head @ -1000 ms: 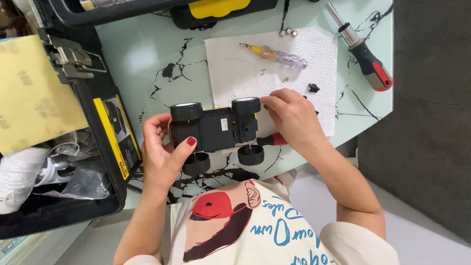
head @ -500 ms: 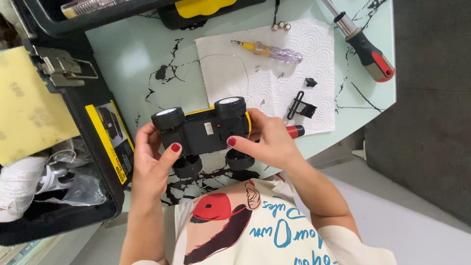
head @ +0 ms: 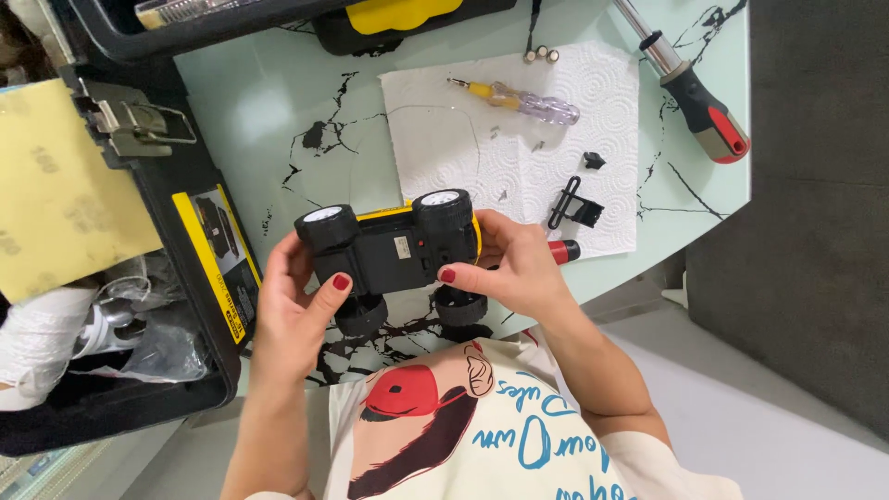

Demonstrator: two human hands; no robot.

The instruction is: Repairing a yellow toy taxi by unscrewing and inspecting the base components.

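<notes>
Both my hands hold a yellow and black toy car (head: 394,252) upside down above the near edge of the table, its black underside facing me. My left hand (head: 294,310) grips the car's left end, thumb on the underside. At the right end my right hand (head: 512,262) wraps around it, thumb pressing the black base near the wheel. Four black wheels with white hubs stick out around my fingers.
A white paper towel (head: 519,148) carries a small yellow-handled screwdriver (head: 519,96), small black plastic parts (head: 574,206) and tiny screws. A larger black and red screwdriver (head: 694,88) lies at the right. An open black toolbox (head: 120,278) with sandpaper (head: 56,194) stands left. Pale green marbled table (head: 278,111).
The toy car has shifted slightly left and tilted so its underside faces me more fully. My right hand moved off the towel and onto the car's right end.
</notes>
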